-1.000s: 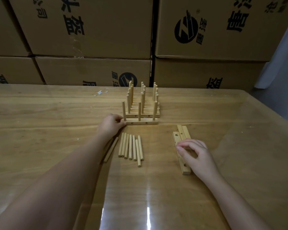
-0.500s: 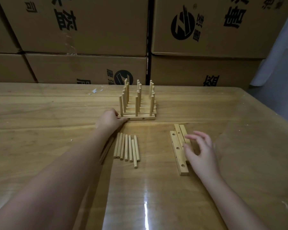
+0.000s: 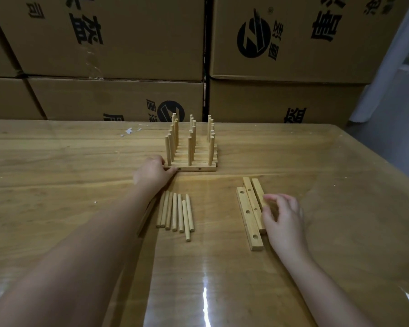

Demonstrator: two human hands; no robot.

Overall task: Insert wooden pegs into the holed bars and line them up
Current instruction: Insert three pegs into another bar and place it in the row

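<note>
Several holed bars with upright wooden pegs stand lined up side by side at mid-table; the front pegged bar (image 3: 194, 169) carries three pegs. My left hand (image 3: 152, 174) grips this front bar's left end, thumb along its front face. Several loose pegs (image 3: 176, 212) lie side by side just below that hand. Three loose holed bars (image 3: 247, 212) lie flat to the right. My right hand (image 3: 282, 217) curls over the rightmost loose bar (image 3: 257, 188), index fingertip on top and thumb at its side; the bar's near end is hidden under the hand.
The wooden table (image 3: 80, 161) has a glossy cover and a rounded far right corner. Stacked cardboard boxes (image 3: 128, 43) form a wall along its far edge. A white paint smear (image 3: 130, 131) marks the table behind the left hand.
My right hand lifted off the loose bars with spread fingers, then came down with fingers curled on the rightmost bar. My left hand stayed at the front pegged bar's left end.
</note>
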